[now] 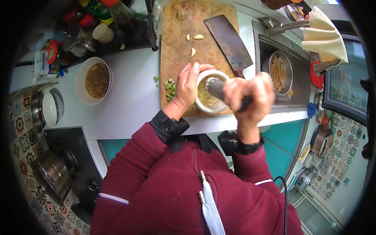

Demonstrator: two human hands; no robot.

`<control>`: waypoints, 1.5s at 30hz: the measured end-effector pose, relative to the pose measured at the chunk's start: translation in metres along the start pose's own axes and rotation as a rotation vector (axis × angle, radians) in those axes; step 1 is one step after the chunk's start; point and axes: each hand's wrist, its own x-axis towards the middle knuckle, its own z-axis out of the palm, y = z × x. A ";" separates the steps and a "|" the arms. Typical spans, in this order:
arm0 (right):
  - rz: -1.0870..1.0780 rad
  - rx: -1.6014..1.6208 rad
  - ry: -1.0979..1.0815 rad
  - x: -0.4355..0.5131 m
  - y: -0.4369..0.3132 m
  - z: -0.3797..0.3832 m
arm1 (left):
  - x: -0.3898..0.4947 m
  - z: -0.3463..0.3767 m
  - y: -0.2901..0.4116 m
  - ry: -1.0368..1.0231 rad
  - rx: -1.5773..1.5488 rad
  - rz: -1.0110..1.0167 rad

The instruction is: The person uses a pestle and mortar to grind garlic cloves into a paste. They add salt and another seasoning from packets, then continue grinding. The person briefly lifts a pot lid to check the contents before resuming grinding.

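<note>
A white mortar (199, 102) stands on a wooden cutting board (176, 38), with crushed garlic (207, 95) inside. My left hand (188, 85) is cupped around the mortar's left side, gripping it. A dark pestle (216, 89) is in the fist of my right hand (252, 94), which is blurred; its lower end tilts down into the mortar. Beyond the mortar lie several peeled garlic cloves (193, 52). Chopped green pieces (169, 88) sit by my left wrist. To the right, a cleaver (229, 42) rests across the board's edge, its handle partly hidden behind my right hand.
A bowl of brown soup (98, 80) and an empty bowl (53, 110) stand on the left counter. In the sink (270, 102) sits a metal bowl (289, 70) holding pale strips. A faucet (289, 28) carries a cloth (323, 38). A pot (51, 173) occupies the stove.
</note>
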 end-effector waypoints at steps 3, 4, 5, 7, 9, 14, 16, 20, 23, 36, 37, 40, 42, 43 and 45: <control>0.038 -0.019 -0.022 -0.001 0.024 0.014 | -0.001 0.001 0.000 0.024 -0.054 -0.045; 0.073 0.022 -0.007 -0.001 0.027 0.015 | -0.001 0.000 0.001 0.012 -0.017 -0.023; 0.104 0.031 -0.005 -0.002 0.025 0.012 | -0.002 0.000 0.001 0.003 0.002 -0.015; 0.099 0.028 0.019 -0.004 0.015 0.000 | 0.000 0.000 0.001 0.003 0.033 0.030; 0.044 0.134 0.011 -0.006 -0.001 -0.012 | -0.001 0.000 0.001 -0.002 0.044 0.019; -0.008 -0.081 -0.044 -0.005 0.012 -0.008 | 0.001 -0.001 0.001 -0.007 0.017 0.019; 0.059 0.118 -0.047 -0.005 0.027 0.001 | 0.002 -0.001 0.001 -0.002 0.027 0.030; 0.094 0.000 -0.034 -0.007 0.021 0.000 | 0.003 -0.001 0.001 0.010 0.028 0.041; 0.058 0.139 -0.013 -0.007 -0.010 -0.008 | 0.001 0.000 -0.001 0.004 -0.024 -0.018; 0.181 0.131 0.000 -0.020 0.054 -0.007 | -0.003 -0.006 0.011 -0.102 -0.147 -0.138; 0.126 0.034 -0.016 -0.019 0.052 -0.008 | -0.006 -0.006 0.013 -0.112 -0.186 -0.132; 0.075 -0.305 0.031 -0.018 0.042 -0.002 | -0.010 -0.001 0.015 -0.066 0.031 0.008; 0.071 -0.196 0.147 -0.018 0.039 0.007 | -0.011 0.002 0.014 -0.024 0.054 0.051; 0.012 -0.131 0.183 -0.019 0.037 0.010 | -0.011 0.003 0.013 -0.024 0.019 0.028; 0.125 0.024 0.302 -0.022 0.038 0.014 | -0.011 0.003 0.013 -0.012 -0.005 -0.008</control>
